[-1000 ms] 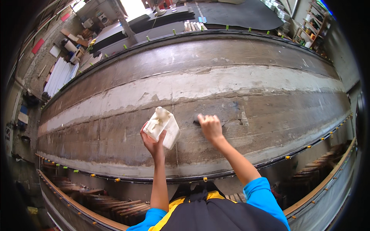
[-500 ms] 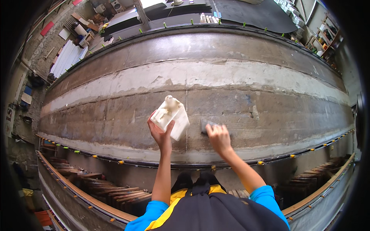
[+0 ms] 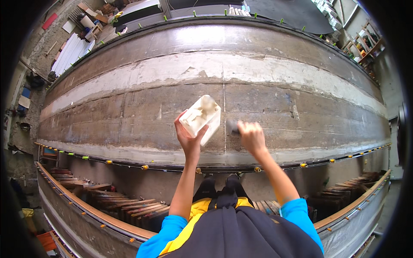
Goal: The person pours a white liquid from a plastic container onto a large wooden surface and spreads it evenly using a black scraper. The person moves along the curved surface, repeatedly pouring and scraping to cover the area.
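Our left hand (image 3: 188,136) grasps a boxy, off-white plastic jug (image 3: 199,115) above the near half of the long, brown-and-white streaked table (image 3: 150,124). Our right hand (image 3: 253,136) clasps a small, dark grey, blurred object (image 3: 232,126) over the same half. Small yellow clips (image 3: 109,162) dot the table's near edge.

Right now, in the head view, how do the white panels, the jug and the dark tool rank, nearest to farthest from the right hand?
1. Dark tool: in the grip of the right hand, on its left side.
2. Jug: further left, held in the left hand.
3. White panels: far off, at the picture's upper left.
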Available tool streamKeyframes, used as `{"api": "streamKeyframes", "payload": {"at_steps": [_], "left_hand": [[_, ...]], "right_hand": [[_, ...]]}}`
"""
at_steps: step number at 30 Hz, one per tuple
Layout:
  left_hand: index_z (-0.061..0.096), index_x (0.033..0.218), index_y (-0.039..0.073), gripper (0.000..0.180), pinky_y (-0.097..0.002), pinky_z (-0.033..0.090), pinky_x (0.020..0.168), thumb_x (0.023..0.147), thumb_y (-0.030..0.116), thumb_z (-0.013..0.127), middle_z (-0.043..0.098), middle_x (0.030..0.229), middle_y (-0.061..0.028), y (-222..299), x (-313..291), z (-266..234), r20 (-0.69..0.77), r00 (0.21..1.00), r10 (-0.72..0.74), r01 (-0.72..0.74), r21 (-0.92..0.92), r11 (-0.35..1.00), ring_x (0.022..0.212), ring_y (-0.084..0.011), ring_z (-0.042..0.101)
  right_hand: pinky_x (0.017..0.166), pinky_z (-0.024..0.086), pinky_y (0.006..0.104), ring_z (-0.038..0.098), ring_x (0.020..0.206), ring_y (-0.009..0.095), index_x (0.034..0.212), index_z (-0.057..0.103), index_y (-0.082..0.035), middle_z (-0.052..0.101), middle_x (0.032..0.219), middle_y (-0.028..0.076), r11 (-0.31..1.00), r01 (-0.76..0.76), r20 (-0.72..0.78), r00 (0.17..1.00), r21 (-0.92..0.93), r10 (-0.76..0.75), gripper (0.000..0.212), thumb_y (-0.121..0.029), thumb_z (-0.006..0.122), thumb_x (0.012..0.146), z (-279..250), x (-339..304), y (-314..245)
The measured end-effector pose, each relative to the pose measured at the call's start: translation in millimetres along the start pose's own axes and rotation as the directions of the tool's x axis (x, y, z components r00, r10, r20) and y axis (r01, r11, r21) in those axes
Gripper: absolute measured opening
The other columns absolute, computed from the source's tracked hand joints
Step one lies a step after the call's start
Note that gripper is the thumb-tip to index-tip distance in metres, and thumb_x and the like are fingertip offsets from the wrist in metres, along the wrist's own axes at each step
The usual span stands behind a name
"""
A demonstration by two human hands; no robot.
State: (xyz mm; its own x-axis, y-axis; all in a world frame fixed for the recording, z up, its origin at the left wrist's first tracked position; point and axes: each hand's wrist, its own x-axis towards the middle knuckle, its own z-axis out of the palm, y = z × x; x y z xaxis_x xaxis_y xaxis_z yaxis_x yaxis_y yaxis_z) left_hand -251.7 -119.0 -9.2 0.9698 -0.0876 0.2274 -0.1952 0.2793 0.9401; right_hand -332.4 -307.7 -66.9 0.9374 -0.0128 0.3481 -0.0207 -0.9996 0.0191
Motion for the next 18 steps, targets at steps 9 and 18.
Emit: {"api": "streamKeyframes", "payload": {"at_steps": [9,18], "left_hand": [[0.038,0.119,0.005,0.067,-0.031,0.038,0.094,0.063,-0.001,0.075,0.046,0.114,-0.0081,10,2,-28,0.029,1.0,0.002,-0.002,-0.026,1.0,0.108,-0.0178,0.046],[0.04,0.119,0.005,0.067,-0.0319,0.039,0.094,0.063,0.002,0.076,0.047,0.113,-0.0083,0,13,-35,0.012,0.998,0.055,-0.054,-0.047,0.997,0.107,-0.0183,0.047]], "right_hand": [[0.062,0.043,0.0358,0.06,0.063,0.027,0.087,0.053,-0.007,0.061,0.069,0.011,0.949,-0.277,-0.002,0.96,0.15,0.28,0.021,-0.008,0.066,0.07,-24,15,16],[0.066,0.045,0.0329,0.06,0.066,0.02,0.096,0.059,-0.009,0.061,0.072,0.007,0.996,-0.06,0.057,0.997,0.059,0.056,0.024,-0.009,0.051,0.074,-21,-38,-48]]}}
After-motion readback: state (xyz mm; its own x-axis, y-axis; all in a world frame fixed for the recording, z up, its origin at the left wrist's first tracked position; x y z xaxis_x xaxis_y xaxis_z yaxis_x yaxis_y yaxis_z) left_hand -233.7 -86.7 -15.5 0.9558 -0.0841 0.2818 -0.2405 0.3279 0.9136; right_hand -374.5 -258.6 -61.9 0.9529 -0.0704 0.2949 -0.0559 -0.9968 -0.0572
